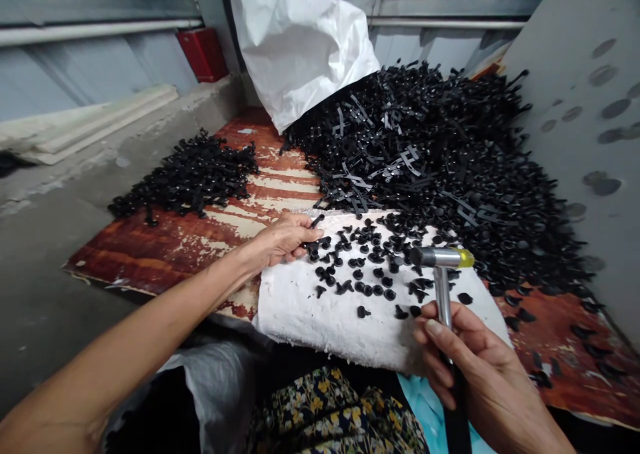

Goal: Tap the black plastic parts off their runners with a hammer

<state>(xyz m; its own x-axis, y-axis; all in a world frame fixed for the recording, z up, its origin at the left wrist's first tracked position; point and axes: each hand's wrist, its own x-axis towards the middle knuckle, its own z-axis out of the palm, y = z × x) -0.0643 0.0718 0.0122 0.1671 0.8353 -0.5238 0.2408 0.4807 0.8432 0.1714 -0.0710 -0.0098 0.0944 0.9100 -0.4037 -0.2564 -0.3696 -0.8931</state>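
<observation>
So, the right hand [473, 351] grips a hammer [443, 287] by the handle at lower right of the frame, its head up over the white cloth [325, 327], yellow tip [466, 259] to the right! Near the centre, the left hand [283, 239] pinches a small black piece [317, 221]. Loose black pieces [367, 289] dot the cloth, a huge pile [450, 141] fills the upper right, a smaller heap [187, 177] sits left on the red table [145, 244].
</observation>
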